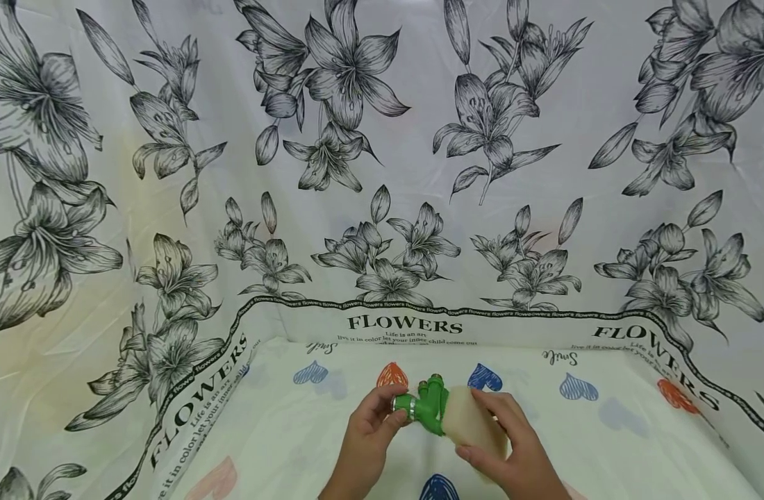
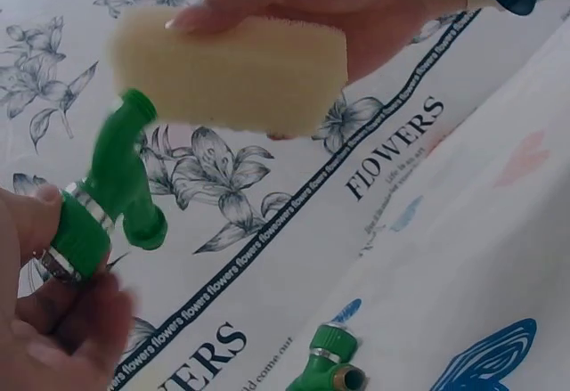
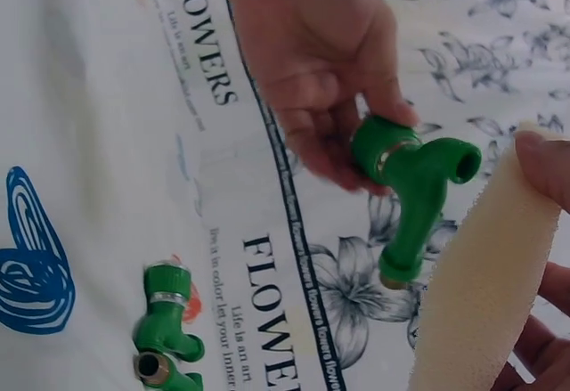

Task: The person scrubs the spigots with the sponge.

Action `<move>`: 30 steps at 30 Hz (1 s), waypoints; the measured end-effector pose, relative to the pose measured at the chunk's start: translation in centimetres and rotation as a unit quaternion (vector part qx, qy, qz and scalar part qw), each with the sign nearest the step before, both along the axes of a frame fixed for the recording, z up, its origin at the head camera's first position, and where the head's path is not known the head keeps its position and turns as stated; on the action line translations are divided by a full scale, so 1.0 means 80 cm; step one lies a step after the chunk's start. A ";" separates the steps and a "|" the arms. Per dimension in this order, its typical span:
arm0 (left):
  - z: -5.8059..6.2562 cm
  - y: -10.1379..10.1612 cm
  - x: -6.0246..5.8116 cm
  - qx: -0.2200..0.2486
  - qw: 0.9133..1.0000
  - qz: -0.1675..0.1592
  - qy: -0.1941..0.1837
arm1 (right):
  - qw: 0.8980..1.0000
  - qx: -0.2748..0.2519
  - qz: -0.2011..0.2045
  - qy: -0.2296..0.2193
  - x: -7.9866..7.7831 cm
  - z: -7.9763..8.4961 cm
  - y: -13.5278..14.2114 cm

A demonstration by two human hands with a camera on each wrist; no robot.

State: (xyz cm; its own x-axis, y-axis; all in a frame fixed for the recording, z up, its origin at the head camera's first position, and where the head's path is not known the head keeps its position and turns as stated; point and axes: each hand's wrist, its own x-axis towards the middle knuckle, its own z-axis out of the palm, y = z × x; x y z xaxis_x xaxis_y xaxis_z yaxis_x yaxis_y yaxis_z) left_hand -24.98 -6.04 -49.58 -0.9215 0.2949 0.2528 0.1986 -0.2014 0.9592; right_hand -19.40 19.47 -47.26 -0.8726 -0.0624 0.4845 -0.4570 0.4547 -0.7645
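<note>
Head view: left hand [image 1: 371, 434] pinched connector [image 1: 427, 410] by its collar [image 1: 403, 405]; right hand [image 1: 518, 448] gripped sponge [image 1: 471, 420]. Wrist views distinguished another connector [image 3: 166, 320].

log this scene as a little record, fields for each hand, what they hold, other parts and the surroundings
left hand: grips green branched fitting by its ringed end
right hand: holds pale sponge-like block
fitting and block: close together; touching or apart, cannot tell
second green fitting: lies on the cloth, not held
cloth: white, with red and blue hearts
backdrop: white, black flower drawings, "FLOWERS" lettering near its lower edge
</note>
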 end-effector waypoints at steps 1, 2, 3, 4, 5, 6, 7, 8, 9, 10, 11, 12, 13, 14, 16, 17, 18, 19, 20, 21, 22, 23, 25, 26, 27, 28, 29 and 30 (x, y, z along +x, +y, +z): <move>0.000 -0.001 0.000 -0.008 1.000 0.008 -0.002 | 1.000 -0.003 -0.001 0.001 0.001 0.002 0.002; 0.000 -0.001 0.000 -0.012 1.000 0.013 -0.006 | 1.000 -0.005 -0.001 0.002 0.002 0.005 0.003; 0.000 -0.001 0.000 -0.014 1.000 0.015 -0.011 | 1.000 -0.006 -0.001 0.006 0.002 0.007 0.004; 0.000 -0.001 0.000 -0.010 1.000 0.012 -0.019 | 1.000 -0.008 0.000 0.007 0.003 0.009 0.005; -0.001 -0.001 0.000 -0.001 1.000 0.005 -0.028 | 1.000 -0.010 0.002 0.007 0.004 0.010 0.005; -0.001 0.000 0.000 0.010 0.999 -0.003 -0.037 | 1.000 -0.011 0.004 0.007 0.004 0.012 0.005; -0.001 0.001 0.001 0.021 0.999 -0.011 -0.045 | 1.000 -0.011 0.008 0.006 0.005 0.013 0.005; 0.000 0.002 0.001 0.030 0.998 -0.018 -0.052 | 1.000 -0.013 0.012 0.006 0.005 0.014 0.004; 0.000 0.003 0.002 0.038 0.997 -0.025 -0.059 | 1.000 -0.015 0.017 0.005 0.005 0.015 0.003; 0.000 0.004 0.002 0.045 0.996 -0.030 -0.067 | 1.000 -0.018 0.024 0.004 0.006 0.016 0.002; 0.000 0.005 0.003 0.050 0.996 -0.031 -0.072 | 0.999 -0.020 0.031 0.005 0.006 0.018 0.000; 0.000 0.006 0.003 0.054 0.995 -0.033 -0.075 | 0.999 -0.022 0.039 0.007 0.006 0.019 -0.001; 0.000 0.007 0.004 0.059 0.995 -0.035 -0.079 | 0.999 -0.024 0.046 0.011 0.005 0.019 -0.003; 0.000 0.008 0.004 0.061 0.994 -0.035 -0.081 | 0.998 -0.022 0.052 0.016 0.005 0.020 -0.004; 0.000 0.008 0.005 0.062 0.994 -0.038 -0.082 | 0.997 -0.019 0.065 0.028 0.004 0.021 -0.008; 0.000 0.008 0.005 0.059 0.994 -0.040 -0.078 | 0.997 -0.017 0.070 0.034 0.003 0.022 -0.009; 0.000 0.008 0.005 0.054 0.995 -0.043 -0.073 | 0.997 -0.014 0.072 0.037 0.003 0.023 -0.011; 0.000 0.008 0.005 0.048 0.996 -0.047 -0.066 | 0.996 -0.014 0.074 0.037 0.003 0.024 -0.012; 0.000 0.007 0.006 0.044 0.996 -0.053 -0.058 | 0.996 -0.013 0.075 0.036 0.003 0.025 -0.014; 0.000 0.007 0.006 0.041 0.996 -0.059 -0.049 | 0.996 -0.013 0.075 0.036 0.003 0.026 -0.015; 0.000 0.007 0.007 0.038 0.996 -0.065 -0.041 | 0.997 -0.012 0.072 0.034 0.003 0.027 -0.015; 0.000 0.007 0.007 0.034 0.996 -0.071 -0.034 | 0.997 -0.010 0.068 0.033 0.003 0.029 -0.015; 0.000 0.007 0.008 0.030 0.996 -0.080 -0.025 | 0.998 -0.008 0.059 0.030 0.003 0.030 -0.014; 0.001 0.006 0.009 0.027 0.996 -0.081 -0.021 | 0.998 -0.005 0.053 0.029 0.003 0.029 -0.013; 0.001 0.006 0.009 0.021 0.996 -0.080 -0.018 | 0.999 -0.001 0.045 0.025 0.002 0.029 -0.012; 0.001 0.006 0.009 0.015 0.997 -0.080 -0.015 | 0.999 0.002 0.035 0.019 0.002 0.028 -0.010; 0.002 0.005 0.009 0.011 0.997 -0.081 -0.013 | 1.000 0.004 0.027 0.011 0.002 0.028 -0.009; 0.002 0.004 0.010 0.007 0.997 -0.081 -0.011 | 1.000 0.005 0.019 0.002 0.001 0.027 -0.007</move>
State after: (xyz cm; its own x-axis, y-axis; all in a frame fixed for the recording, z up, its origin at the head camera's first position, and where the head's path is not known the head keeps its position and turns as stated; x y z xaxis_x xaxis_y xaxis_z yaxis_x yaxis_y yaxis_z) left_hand -24.21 -5.70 -49.44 -0.8670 0.4376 0.2385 0.1418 -0.2423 0.9598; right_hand -19.29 18.88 -45.13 -0.8672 -0.1010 0.4876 -0.4778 0.4442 -0.7579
